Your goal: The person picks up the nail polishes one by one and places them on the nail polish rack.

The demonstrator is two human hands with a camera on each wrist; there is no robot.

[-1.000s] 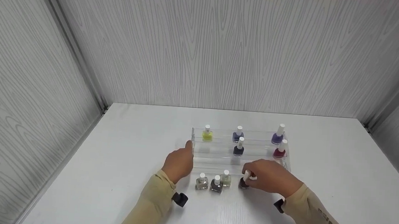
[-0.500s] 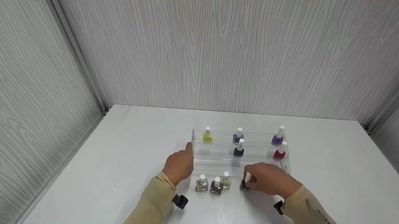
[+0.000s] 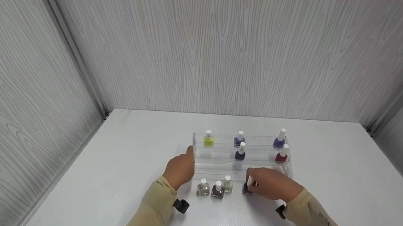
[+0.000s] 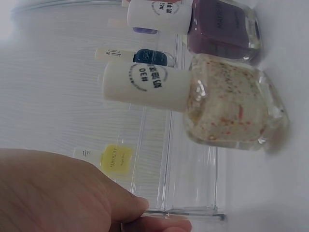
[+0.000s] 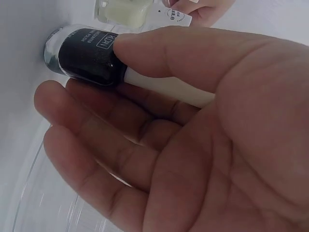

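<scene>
The right hand (image 3: pixel 271 183) is pinching a dark polish bottle (image 5: pixel 87 60) by its white cap, bottle sitting on the table (image 3: pixel 130 164) at 6 o'clock of the clear tiered rack (image 3: pixel 198 160). The left hand (image 3: pixel 180 168) is touching the rack's 9 o'clock end, fingers loosely curled.

**White table with a clear rack and loose bottles**

The white table (image 3: pixel 120 164) carries a clear stepped rack (image 3: pixel 198 162) near its middle. In front of the rack, on the near side, four small bottles stand directly on the table: a glitter bottle (image 3: pixel 203 187), a brownish bottle (image 3: pixel 218 190), a pale green bottle (image 3: pixel 227 184) and, to the right, a dark bottle (image 3: pixel 247 189).
</scene>
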